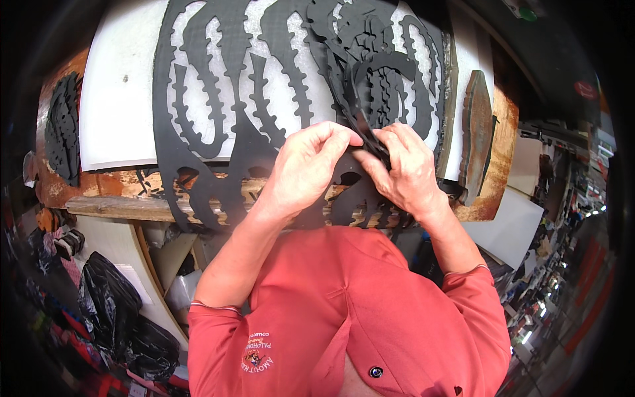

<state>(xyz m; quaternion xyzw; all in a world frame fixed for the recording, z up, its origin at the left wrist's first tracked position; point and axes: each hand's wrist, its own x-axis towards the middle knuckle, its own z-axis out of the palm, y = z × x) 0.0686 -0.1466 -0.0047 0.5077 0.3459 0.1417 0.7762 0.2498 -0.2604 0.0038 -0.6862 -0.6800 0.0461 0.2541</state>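
Note:
My left hand [311,161] and my right hand [405,165] meet over the near middle of the bench. Both are closed with their fingertips close together. A thin black cut piece [378,147] is gripped by my right hand. My left thumb and fingers pinch at the same piece's edge; their exact grip is partly hidden. Beyond the hands, more black cut pieces [380,63] with notched edges lie heaped. Beneath them spreads a black sheet [228,73] with long curved, toothed openings, its near end hanging over the bench edge.
A white board [122,79] lies under the black sheet on a worn wooden bench [119,206]. Dark notched pieces [63,129] are stacked at the far left. A long rusty-brown, sole-shaped piece [475,135] rests at the right. Black plastic bags [109,298] stand below left.

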